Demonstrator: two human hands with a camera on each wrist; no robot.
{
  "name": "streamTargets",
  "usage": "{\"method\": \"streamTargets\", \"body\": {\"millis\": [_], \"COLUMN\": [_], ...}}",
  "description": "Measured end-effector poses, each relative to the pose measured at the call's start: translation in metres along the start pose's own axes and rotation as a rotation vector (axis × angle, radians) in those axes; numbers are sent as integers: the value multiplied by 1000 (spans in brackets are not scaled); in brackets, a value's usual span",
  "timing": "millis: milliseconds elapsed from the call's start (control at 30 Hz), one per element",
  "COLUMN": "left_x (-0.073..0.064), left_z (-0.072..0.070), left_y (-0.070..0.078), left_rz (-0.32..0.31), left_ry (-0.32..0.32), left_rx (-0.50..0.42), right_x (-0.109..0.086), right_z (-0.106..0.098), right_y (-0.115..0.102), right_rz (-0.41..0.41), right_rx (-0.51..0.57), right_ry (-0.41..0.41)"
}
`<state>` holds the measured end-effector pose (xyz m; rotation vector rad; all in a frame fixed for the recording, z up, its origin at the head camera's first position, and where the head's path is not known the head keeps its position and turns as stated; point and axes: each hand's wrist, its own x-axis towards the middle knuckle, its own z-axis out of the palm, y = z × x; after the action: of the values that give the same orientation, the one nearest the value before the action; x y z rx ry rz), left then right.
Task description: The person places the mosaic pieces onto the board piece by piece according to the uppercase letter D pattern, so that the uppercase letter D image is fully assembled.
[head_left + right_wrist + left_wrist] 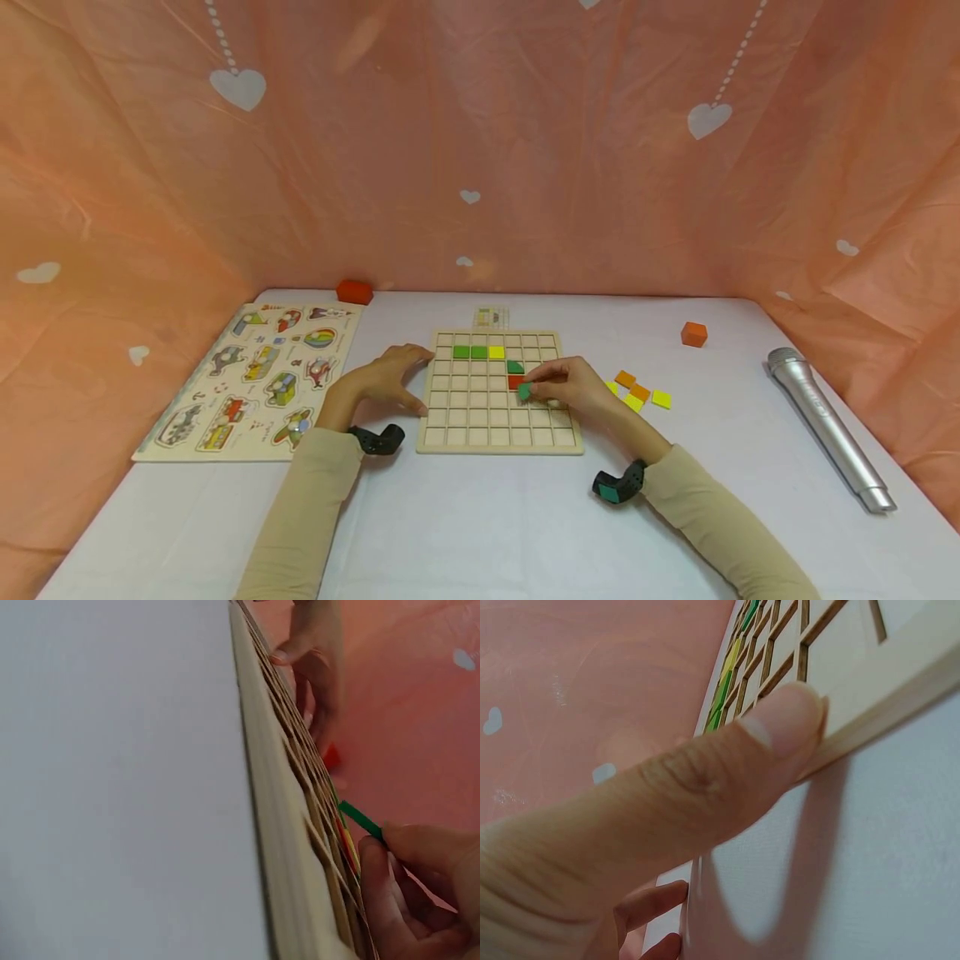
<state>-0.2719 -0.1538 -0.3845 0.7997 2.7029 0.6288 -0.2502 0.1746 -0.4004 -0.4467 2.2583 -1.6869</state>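
A wooden grid board (pixel 500 447) lies flat on the table. Two green tiles and one yellow tile (pixel 497 352) form a row in its upper part. Lower and to the right sit a green piece (pixel 515 367) with a rounded outline and a red tile (pixel 515 382). My right hand (pixel 573 384) pinches a green tile (pixel 361 820) between thumb and fingers, tilted over the board beside the red tile. With thumb and fingers spread, my left hand (pixel 386 379) rests against the board's left edge. Its thumb (pixel 780 724) presses the rim in the left wrist view.
Loose yellow and orange tiles (pixel 661 399) lie right of the board. A picture puzzle board (pixel 247 379) occupies the left side. Behind stand a red block (pixel 355 292), a small pattern card (pixel 491 317) and an orange block (pixel 693 334). A silver microphone (pixel 828 429) lies far right.
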Motion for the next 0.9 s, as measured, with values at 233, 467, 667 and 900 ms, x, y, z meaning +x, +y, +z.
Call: {"method": "streamTargets", "body": {"millis": [233, 467, 667, 900], "left_x": [-1, 0, 0, 1], "left_z": [0, 1, 0, 0], "left_y": [2, 1, 1, 1], "left_rz": [-18, -13, -8, -16], "left_ry": [1, 9, 9, 4], "left_rx": [-19, -6, -5, -5], "right_x": [2, 6, 7, 7], "right_z": [13, 13, 17, 17], "right_y": [-4, 3, -1, -5], "right_rz": [-82, -257, -363, -376], "right_rx": [-232, -452, -555, -631], "right_ry": [24, 32, 37, -3]}}
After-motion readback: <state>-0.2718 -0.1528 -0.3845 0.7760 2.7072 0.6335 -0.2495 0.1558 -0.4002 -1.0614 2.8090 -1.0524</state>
